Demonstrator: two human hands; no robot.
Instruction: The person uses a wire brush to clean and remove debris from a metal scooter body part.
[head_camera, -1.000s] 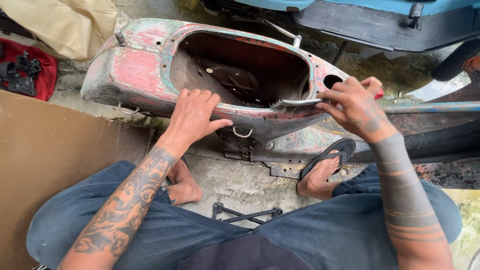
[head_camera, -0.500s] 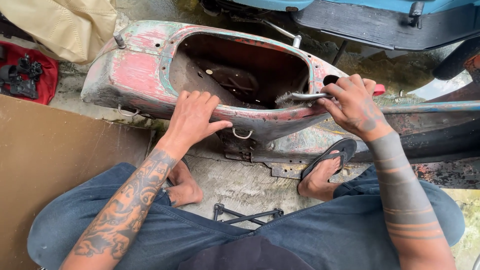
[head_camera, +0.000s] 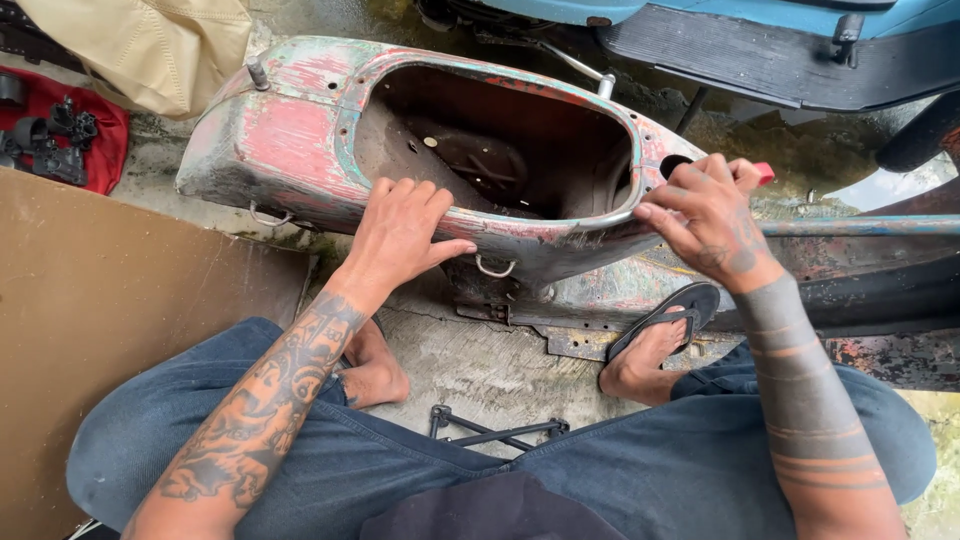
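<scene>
An old scooter body shell (head_camera: 290, 140) with peeling red and green paint lies on the ground in front of me, its hollow facing up. My left hand (head_camera: 400, 235) rests flat on the shell's near rim with the fingers spread. At the rim's right end, beside a round hole, my right hand (head_camera: 705, 215) is closed around a red-handled tool (head_camera: 765, 172). Only the red tip of the handle shows; the tool's working end is hidden under my fingers.
A brown board (head_camera: 110, 330) lies at my left. A red cloth with black parts (head_camera: 60, 135) and a tan bag (head_camera: 150, 45) sit at the far left. A blue scooter (head_camera: 760, 40) stands behind, a metal bar (head_camera: 870, 227) runs right, and a black bracket (head_camera: 495, 430) lies between my legs.
The tool's metal shaft, seen earlier pointing left along the rim, is now hidden under my right hand. My left hand has stayed on the rim.
</scene>
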